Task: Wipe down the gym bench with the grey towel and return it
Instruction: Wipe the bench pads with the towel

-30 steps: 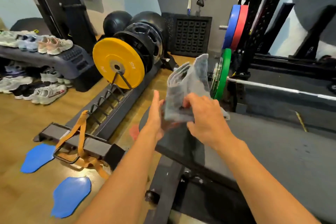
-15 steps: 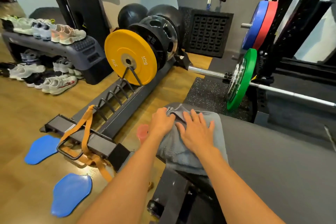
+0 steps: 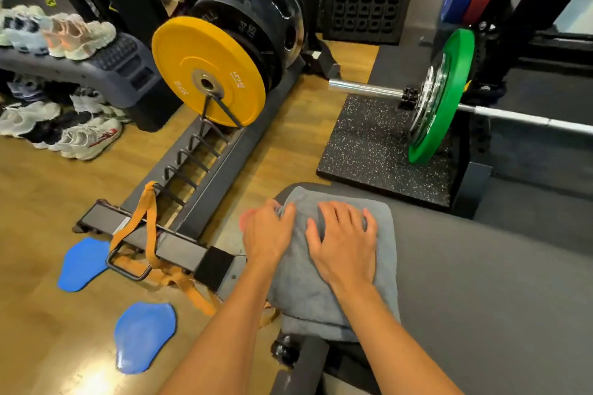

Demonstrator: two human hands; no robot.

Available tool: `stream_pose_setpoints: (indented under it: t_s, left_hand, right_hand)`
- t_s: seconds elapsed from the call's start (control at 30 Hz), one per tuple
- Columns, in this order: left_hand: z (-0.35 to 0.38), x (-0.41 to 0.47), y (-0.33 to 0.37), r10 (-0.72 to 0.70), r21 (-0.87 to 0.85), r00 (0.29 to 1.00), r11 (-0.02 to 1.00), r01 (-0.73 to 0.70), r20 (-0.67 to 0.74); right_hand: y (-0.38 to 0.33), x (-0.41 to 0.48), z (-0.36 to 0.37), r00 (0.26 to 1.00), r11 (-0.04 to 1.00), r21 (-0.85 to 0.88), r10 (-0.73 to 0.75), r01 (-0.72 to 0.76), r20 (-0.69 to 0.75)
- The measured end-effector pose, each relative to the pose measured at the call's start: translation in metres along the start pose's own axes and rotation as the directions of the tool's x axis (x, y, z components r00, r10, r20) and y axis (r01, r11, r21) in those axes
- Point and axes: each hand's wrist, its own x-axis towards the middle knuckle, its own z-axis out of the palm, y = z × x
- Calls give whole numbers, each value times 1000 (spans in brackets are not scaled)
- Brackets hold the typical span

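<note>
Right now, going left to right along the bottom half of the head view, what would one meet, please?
Blue pads → orange strap → left hand gripping the towel's edge → right hand flat on the grey towel → bare bench pad.

A small gym or home weight room: a round yellow bumper plate (image 3: 208,75) and black iron plates (image 3: 256,19) stand in a floor rack, a steel barbell with a green plate (image 3: 441,96) rests beside a black power rack (image 3: 526,9), and sports shoes (image 3: 80,32) line a low grey step (image 3: 112,70).
</note>
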Motion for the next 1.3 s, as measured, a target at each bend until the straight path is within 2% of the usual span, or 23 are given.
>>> stream_pose_setpoints:
  t_s: [0.27,0.43,0.5,0.6,0.67,0.77,0.83,0.87,1.0,1.13,1.23,1.3]
  left_hand:
    - [0,-7,-13,185,-89,982,978,-187,-25]
    - [-18,-31,-39,424,-203,902,879,-432,-81]
    - [-20,-35,-49,457,-221,884,856,-467,-101]
    - [-16,-23,-47,430,-285,903,862,-419,-26]
    - [-15,-5,-32,393,-451,917,833,-321,74]
    - [-12,31,-8,332,-699,906,712,-58,263]
    - [0,52,-3,302,-778,894,623,78,332]
    - [5,59,-4,291,-793,897,601,100,334]
    - [22,72,-10,286,-817,918,573,66,275]
    - [14,64,-5,335,-723,923,684,-98,191]
    - [9,57,-3,332,-616,923,774,-147,196]
    - [6,54,0,329,-590,924,792,-158,195]
  right_hand:
    - [-9,-14,-8,985,989,-140,71,-49,155]
    - [-32,-69,-17,963,973,-200,156,-112,222]
    - [-47,-95,-21,973,957,-269,157,-107,171]
    - [-57,-101,-18,994,928,-366,98,-73,53]
    - [-50,-79,-12,998,939,-339,64,-54,18]
    - [-33,-28,2,1000,975,-222,22,-20,10]
    - [-23,17,17,1000,982,-187,19,-18,2]
    - [-18,41,27,1000,984,-178,15,-15,-4]
    - [-8,112,57,998,982,-184,48,-39,48]
    - [-11,111,54,999,970,-243,18,-8,36]
    - [-17,82,40,998,950,-310,53,-39,36]
    - [-16,53,27,997,963,-262,69,-55,42]
